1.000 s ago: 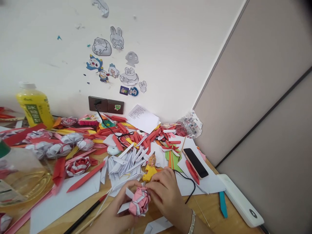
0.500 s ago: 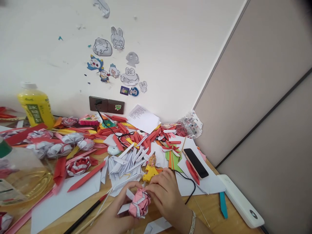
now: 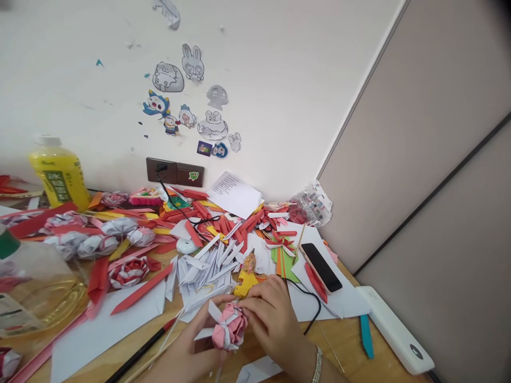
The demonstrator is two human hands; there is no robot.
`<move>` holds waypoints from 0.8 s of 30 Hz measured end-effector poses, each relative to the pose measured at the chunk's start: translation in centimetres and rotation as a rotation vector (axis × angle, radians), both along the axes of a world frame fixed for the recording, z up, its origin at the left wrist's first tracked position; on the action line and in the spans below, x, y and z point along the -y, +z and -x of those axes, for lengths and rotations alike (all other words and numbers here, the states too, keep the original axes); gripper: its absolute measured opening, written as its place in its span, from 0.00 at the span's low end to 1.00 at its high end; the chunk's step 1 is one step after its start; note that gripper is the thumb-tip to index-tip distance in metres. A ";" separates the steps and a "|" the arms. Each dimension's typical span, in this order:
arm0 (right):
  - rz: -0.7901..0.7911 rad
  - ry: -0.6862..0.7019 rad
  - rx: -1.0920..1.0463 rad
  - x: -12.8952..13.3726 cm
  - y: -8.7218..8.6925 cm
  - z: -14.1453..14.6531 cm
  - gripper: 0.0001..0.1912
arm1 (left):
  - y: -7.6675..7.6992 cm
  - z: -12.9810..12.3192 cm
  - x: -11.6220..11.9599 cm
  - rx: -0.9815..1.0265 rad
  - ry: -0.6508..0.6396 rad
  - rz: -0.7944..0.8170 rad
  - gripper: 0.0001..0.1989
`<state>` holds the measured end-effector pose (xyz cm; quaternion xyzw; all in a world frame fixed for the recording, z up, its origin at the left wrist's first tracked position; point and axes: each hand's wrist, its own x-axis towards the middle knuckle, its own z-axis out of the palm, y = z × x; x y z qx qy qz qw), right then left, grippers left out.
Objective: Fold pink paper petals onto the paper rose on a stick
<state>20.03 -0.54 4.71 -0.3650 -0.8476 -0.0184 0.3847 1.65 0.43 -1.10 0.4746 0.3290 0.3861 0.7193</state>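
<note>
A pink and white folded-paper flower is between my two hands at the bottom middle of the head view. My left hand grips it from the left, with white paper flaps sticking out on that side. At its upper right edge, the bent fingertips of my right hand press together on the paper. Just beyond my hands lies a yellow hot glue gun, its nozzle pointing away. A folded white paper piece rests on the table below my right wrist.
Folded white strips and red strips pile up behind. To the left are paper flowers, a yellow drink bottle and a clear bottle. A phone and white power strip lie right; a black pencil lies near my left arm.
The paper flower has turned and tilted slightly in my left hand, its white flaps shifting a little. My right fingers stay at its edge.
</note>
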 end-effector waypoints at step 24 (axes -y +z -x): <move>0.208 0.101 -0.250 0.4 0.8 0.1 0.16 | 1.0 1.1 -1.5 0.013 -0.208 -0.032 0.18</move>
